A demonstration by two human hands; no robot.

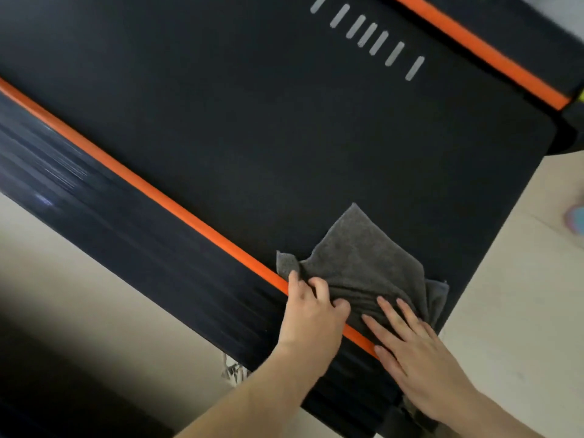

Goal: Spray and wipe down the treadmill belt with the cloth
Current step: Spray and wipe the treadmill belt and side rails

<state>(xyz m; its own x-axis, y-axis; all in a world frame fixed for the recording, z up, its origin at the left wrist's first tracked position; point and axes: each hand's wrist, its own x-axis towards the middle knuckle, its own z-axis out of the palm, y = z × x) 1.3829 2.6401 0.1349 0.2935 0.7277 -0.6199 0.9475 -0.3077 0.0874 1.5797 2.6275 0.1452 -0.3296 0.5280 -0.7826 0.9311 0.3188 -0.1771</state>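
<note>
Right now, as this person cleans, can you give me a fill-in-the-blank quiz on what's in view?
The cloth is ___ in colour. It lies on the black belt, by an edge strip coloured ___. The left hand bunches the cloth, while the right hand lies ___ on it.
Missing words: grey; orange; flat.

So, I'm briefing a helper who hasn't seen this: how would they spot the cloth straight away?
Look at the wide black treadmill belt between two orange strips. At its near end, by the nearer strip, the left hand and right hand lie on the cloth. It is the only crumpled grey fabric there.
</note>
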